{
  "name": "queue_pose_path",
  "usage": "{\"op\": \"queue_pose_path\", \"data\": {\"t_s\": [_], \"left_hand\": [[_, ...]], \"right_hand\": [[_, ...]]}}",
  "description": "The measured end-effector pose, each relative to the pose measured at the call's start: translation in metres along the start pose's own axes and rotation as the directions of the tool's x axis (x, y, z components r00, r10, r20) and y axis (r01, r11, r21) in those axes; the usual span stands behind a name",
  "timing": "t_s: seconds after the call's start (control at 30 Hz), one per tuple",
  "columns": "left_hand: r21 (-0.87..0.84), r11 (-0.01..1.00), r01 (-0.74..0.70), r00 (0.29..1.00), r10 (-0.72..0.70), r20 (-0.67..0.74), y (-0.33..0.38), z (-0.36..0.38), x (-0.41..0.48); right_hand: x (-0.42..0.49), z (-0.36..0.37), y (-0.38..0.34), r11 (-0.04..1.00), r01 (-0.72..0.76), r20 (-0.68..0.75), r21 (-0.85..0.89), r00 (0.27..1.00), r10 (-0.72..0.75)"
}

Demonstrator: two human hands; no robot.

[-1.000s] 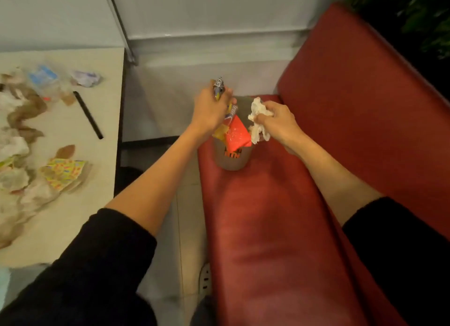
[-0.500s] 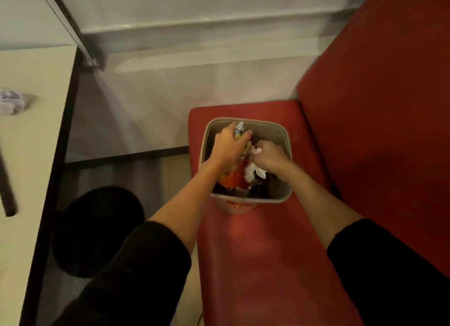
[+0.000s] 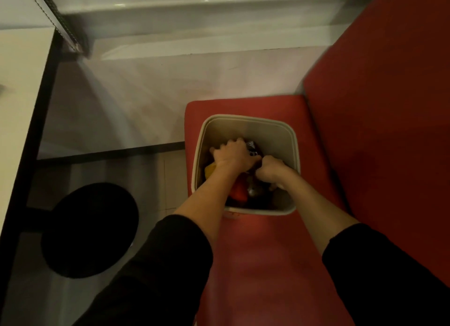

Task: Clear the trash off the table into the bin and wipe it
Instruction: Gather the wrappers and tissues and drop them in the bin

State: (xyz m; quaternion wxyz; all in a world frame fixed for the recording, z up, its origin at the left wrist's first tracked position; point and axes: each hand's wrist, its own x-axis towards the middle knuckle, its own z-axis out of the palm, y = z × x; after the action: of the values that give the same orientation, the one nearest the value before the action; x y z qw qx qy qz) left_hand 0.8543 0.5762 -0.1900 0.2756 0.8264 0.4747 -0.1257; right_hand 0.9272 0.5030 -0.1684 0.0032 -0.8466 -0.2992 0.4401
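Both grips are down inside the bin, which stands on the red seat. The left grip is near the middle of the opening. Its back is turned up and its fingers are bent downward into the trash, so the fingertips are hidden. The right grip is just beside it on the right, touching it or almost touching, and it is curled like a fist. For both grips I cannot tell if the bent fingers hold something or only press on the trash, because the inner side of each one is out of sight.

The trash lies under and around the grips, low in the bin. A wrapper with a black and white pattern shows just beyond the left grip, on its right side. A yellow piece is just to the left of the left wrist, and an orange-red piece lies beside the left forearm, nearer to the person. Under the right grip the content is dark and I cannot name it.

Both forearms are uncovered, and the sleeves are black. The red backrest rises well to the right of the right grip. Well to the left of the left grip is the table with its dark edge, and on the floor below it sits a round black base.
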Motion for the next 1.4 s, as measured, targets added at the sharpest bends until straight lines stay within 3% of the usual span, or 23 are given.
{"op": "queue_pose_path", "data": {"t_s": [0.27,0.47,0.6,0.8,1.1,1.4], "left_hand": [[-0.026,0.993,-0.111,0.99,0.108,-0.095,0.006,-0.033,-0.029],[-0.061,0.985,-0.161,0.956,0.141,-0.256,0.013,-0.055,-0.074],[-0.122,0.972,-0.201,0.943,0.158,-0.293,0.013,-0.066,-0.129],[-0.182,0.93,-0.32,0.894,0.233,-0.383,-0.003,-0.072,-0.255],[-0.14,0.898,-0.418,0.805,0.294,-0.515,-0.05,-0.05,-0.465],[-0.207,0.915,-0.345,0.767,0.148,-0.624,-0.16,0.011,-0.665]], "right_hand": [[-0.042,-0.026,-0.007,0.993,0.122,-0.203,-0.006,0.972,-0.121],[-0.103,-0.042,-0.01,0.971,0.241,-0.44,0.0,0.872,-0.216],[-0.157,-0.037,-0.005,0.95,0.313,-0.501,0.006,0.823,-0.268],[-0.281,-0.001,0.021,0.89,0.449,-0.521,-0.083,0.741,-0.423],[-0.443,0.096,0.063,0.782,0.591,-0.529,-0.199,0.607,-0.593],[-0.54,0.232,0.074,0.652,0.733,-0.395,-0.191,0.551,-0.735]]}}
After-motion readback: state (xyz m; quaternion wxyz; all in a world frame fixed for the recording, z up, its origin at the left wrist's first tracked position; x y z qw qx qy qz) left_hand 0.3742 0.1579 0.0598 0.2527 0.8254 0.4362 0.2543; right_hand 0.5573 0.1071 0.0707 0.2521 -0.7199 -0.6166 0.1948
